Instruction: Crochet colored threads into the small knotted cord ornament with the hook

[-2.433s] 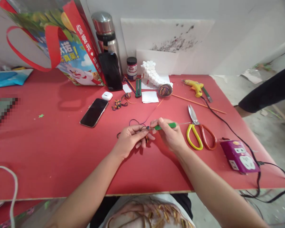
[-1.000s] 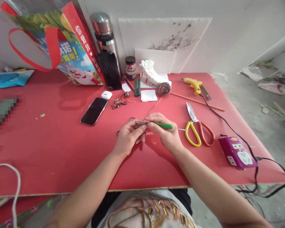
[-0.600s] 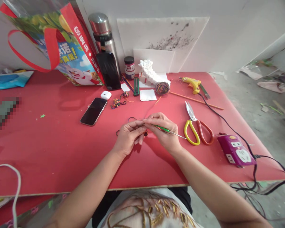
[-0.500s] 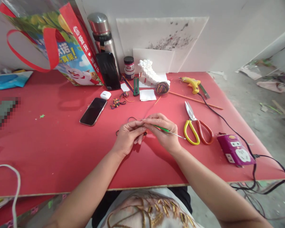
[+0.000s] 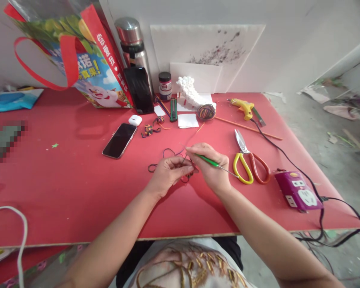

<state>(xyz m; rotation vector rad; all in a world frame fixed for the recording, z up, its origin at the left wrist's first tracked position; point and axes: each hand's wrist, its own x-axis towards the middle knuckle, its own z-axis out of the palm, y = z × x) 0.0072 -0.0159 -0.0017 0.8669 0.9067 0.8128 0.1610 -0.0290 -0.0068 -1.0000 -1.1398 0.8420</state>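
My right hand [image 5: 213,170] grips a crochet hook [image 5: 209,160] by its green handle, the metal end pointing down to the right. Across from it, my left hand [image 5: 168,176] pinches a small dark multicoloured piece of yarn work [image 5: 189,175], mostly hidden by the fingers. The fingertips of both hands are close together. Loose dark yarn [image 5: 152,168] curls out to the left of my left hand. A thin strand runs from the hands back toward a ball of multicoloured yarn [image 5: 206,112].
Scissors [image 5: 243,156] and a purple power socket [image 5: 300,191] lie to the right. Behind them are a yellow glue gun [image 5: 243,108] and an orange stick [image 5: 249,128]. A phone [image 5: 119,141], a white case [image 5: 135,120] and a small crocheted piece [image 5: 148,130] sit left of centre.
My hands have drawn slightly apart at the fingertips, and my right hand with the hook has shifted a little right. More of the yarn work and loop shows. The view has moved slightly.
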